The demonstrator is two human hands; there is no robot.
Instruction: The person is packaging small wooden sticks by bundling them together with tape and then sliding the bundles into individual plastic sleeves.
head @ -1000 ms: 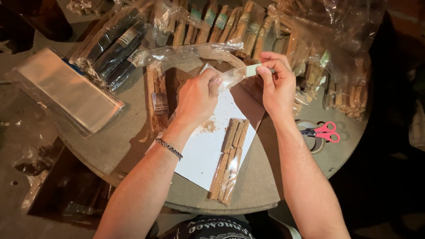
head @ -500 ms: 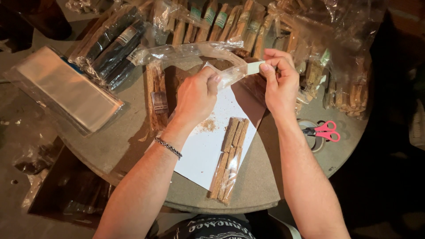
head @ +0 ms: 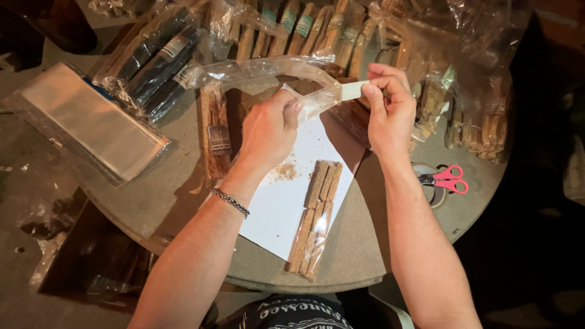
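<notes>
A: What step is this?
B: Sealing, I'd judge. The left hand (head: pixel 268 131) grips a clear plastic sleeve (head: pixel 256 70) above the white sheet (head: pixel 286 201); the right hand (head: pixel 390 109) pinches its white strip (head: pixel 353 90)
A: And next?
B: Probably a steady pull while the sleeve is kept taut over the round table (head: pixel 365 256)

Clear cellophane sleeve (head: pixel 268 70), arched above table

The right hand (head: pixel 390 113) now sits slightly higher and further right than a second ago, pulling the white strip (head: pixel 353 90) away from the clear bag (head: pixel 256 70). The left hand (head: pixel 268 131) pinches the bag's mouth a little lower.
</notes>
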